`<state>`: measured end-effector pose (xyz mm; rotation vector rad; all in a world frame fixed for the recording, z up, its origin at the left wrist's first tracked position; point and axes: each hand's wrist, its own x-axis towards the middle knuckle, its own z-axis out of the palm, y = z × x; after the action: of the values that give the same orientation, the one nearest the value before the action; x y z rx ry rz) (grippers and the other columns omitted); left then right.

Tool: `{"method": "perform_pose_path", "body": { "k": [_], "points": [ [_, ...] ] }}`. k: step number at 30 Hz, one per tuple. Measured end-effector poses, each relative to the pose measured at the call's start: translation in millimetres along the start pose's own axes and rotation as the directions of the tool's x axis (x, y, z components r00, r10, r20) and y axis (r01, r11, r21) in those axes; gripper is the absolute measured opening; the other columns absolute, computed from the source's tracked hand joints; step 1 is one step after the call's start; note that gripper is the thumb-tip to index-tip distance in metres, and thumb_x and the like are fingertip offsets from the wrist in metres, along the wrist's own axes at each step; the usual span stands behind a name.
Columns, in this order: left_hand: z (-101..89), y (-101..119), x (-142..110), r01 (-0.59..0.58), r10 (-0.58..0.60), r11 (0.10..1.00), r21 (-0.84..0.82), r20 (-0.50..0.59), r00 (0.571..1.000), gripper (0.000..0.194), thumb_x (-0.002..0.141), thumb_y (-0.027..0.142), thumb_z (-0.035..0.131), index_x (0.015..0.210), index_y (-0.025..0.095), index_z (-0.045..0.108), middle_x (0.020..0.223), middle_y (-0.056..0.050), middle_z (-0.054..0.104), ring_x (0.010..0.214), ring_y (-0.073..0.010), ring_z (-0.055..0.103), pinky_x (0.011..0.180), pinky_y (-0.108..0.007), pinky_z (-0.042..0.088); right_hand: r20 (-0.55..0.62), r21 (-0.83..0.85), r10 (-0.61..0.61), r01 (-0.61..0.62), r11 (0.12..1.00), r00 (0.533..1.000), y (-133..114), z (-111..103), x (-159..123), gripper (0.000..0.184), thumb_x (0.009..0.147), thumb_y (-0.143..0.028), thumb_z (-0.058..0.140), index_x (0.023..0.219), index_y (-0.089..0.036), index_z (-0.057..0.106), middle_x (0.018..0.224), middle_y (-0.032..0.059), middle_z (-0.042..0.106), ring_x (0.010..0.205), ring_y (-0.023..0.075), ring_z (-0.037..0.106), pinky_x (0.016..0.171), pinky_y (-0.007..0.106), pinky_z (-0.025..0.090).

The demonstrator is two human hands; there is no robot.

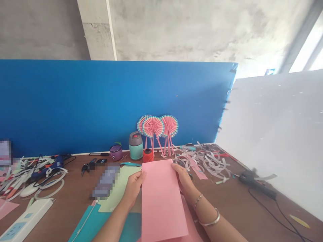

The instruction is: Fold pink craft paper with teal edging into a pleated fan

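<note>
A long pink paper sheet (161, 198) is being held just above a brown tabletop (227, 210), its upper side edges being pinched by the left hand (133, 189) and the right hand (183, 178), which are being kept apart. Beneath it, a second pink sheet (193, 223), a pale green sheet (113, 198) and a teal sheet (101, 225) are being left lying. Beyond, pleated paper fans (157, 127) are being stood before a blue panel (75, 104), among white paper strips (204, 161).

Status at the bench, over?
Left hand and right hand holding rectangular pink paper sheet by its edges. Second pink sheet beneath it. Pale green paper sheet beside left hand.
</note>
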<state>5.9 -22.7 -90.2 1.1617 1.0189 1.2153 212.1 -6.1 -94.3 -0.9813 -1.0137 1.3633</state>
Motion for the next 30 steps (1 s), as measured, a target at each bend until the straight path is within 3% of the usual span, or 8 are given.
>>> {"method": "perform_pose_path", "body": {
  "k": [10, 15, 20, 28, 30],
  "points": [
    [2.2, -2.3, -1.3, -0.001, 0.001, 1.0, -0.002, 0.057, 0.998, 0.043, 0.068, 0.056, 0.064, 0.065, 0.013, 0.065, 0.054, 0.0, 0.055, 0.053, -0.0134, 0.047, 0.051, -0.023, 0.034, -0.057, 0.057, 0.002, 0.001, 0.998, 0.998, -2.1, -3.3, 3.4, 0.034, 0.063, -0.05, 0.07, 0.062, -0.016, 0.062, 0.057, 0.0015, 0.062, 0.053, 0.0162, 0.055, 0.053, 0.028, 0.043],
    [1.7, -2.2, -1.6, 0.013, -0.013, 1.0, 0.008, 0.037, 0.999, 0.041, 0.07, 0.053, 0.063, 0.067, 0.012, 0.064, 0.056, 0.0, 0.054, 0.053, -0.012, 0.045, 0.05, -0.022, 0.032, 0.006, 0.043, 0.004, -0.004, 0.999, 1.0, -4.7, -2.0, 1.3, 0.041, 0.065, -0.056, 0.067, 0.069, -0.016, 0.064, 0.063, 0.0041, 0.066, 0.056, 0.018, 0.06, 0.056, 0.029, 0.047],
    [0.4, -4.0, -0.4, -0.011, 0.01, 0.999, 0.05, 0.023, 1.0, 0.043, 0.07, 0.055, 0.061, 0.064, 0.013, 0.06, 0.055, 0.001, 0.052, 0.053, -0.0116, 0.043, 0.05, -0.022, 0.032, 0.067, -0.001, 0.056, -0.056, 0.998, 0.996, -6.2, 3.8, -3.3, 0.041, 0.057, -0.05, 0.076, 0.072, -0.014, 0.065, 0.068, 0.0069, 0.069, 0.058, 0.0198, 0.064, 0.057, 0.029, 0.049],
    [4.9, -8.2, 0.2, -0.036, 0.035, 0.997, 0.066, 0.016, 0.999, 0.045, 0.069, 0.057, 0.06, 0.058, 0.014, 0.056, 0.053, 0.002, 0.049, 0.05, -0.0106, 0.04, 0.048, -0.021, 0.031, -0.119, 0.018, 0.049, -0.047, 0.999, 0.992, -9.3, 7.2, -5.8, 0.038, 0.066, -0.056, 0.066, 0.067, -0.019, 0.061, 0.066, 0.0022, 0.067, 0.059, 0.0166, 0.059, 0.054, 0.025, 0.046],
    [2.8, -8.6, 0.9, -0.043, 0.044, 0.997, 0.059, -0.008, 0.999, 0.045, 0.069, 0.058, 0.06, 0.06, 0.014, 0.057, 0.053, 0.002, 0.05, 0.05, -0.0105, 0.041, 0.048, -0.021, 0.031, -0.11, -0.011, 0.037, -0.038, 0.999, 0.993, -7.5, 5.4, -4.8, 0.039, 0.068, -0.058, 0.063, 0.069, -0.018, 0.062, 0.067, 0.0025, 0.067, 0.06, 0.0166, 0.058, 0.055, 0.025, 0.044]
  ]
}}
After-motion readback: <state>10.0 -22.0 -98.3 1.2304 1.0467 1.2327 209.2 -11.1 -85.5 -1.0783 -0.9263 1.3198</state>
